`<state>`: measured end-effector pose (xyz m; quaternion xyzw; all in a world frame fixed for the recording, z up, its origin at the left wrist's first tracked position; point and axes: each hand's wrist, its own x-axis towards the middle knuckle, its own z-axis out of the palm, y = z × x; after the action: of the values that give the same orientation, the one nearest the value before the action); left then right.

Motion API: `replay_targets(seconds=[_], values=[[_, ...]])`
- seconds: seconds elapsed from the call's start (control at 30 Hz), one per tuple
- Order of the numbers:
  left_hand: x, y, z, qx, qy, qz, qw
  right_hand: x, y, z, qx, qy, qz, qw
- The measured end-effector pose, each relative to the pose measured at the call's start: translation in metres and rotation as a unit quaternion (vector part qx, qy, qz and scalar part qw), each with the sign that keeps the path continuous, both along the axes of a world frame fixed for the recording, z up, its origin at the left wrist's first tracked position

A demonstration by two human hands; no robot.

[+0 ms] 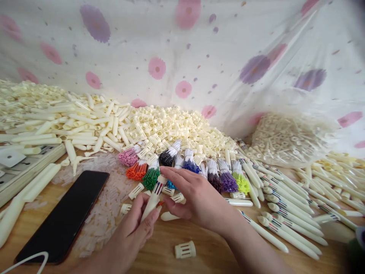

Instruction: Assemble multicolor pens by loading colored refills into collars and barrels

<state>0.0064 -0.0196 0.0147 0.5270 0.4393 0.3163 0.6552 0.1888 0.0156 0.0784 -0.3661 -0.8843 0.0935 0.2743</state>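
My left hand [137, 224] is closed around a cream multicolour pen [152, 201], which tilts with its slotted top end up. Coloured sliders show in the slots. Stretched out beside the pen's top is my right hand [196, 194], fingers apart; whether its palm touches the pen is hidden. Just behind the hands lie bundles of coloured refills, among them a green bundle [151, 175], an orange bundle [137, 170] and a purple bundle [227, 179]. A loose slotted collar [185, 250] rests on the table in front of my right hand.
A black phone [64, 215] with a white cable lies left, by small clear plastic pieces [105, 213]. Behind are heaped slotted collars [171, 125] and cream barrels [76, 118]. Several pens [291, 232] lie right, below a bag of small parts [291, 139]. A flowered sheet [119, 49] hangs behind.
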Motion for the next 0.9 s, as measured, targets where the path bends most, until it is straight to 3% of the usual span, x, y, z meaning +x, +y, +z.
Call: replay_targets(seconds=[0.33, 0.9], values=[[-0.0019, -0.0015, 0.0002, 0.011, 0.046, -0.005, 0.999, 0.0016, 0.003, -0.0028, 0.026, -0.021, 0.004, 0.999], [-0.0002, -0.0018, 0.0023, -0.01, 0.038, 0.005, 0.999, 0.0003, 0.0045, -0.0072, 0.023, -0.01, 0.004, 1.0]])
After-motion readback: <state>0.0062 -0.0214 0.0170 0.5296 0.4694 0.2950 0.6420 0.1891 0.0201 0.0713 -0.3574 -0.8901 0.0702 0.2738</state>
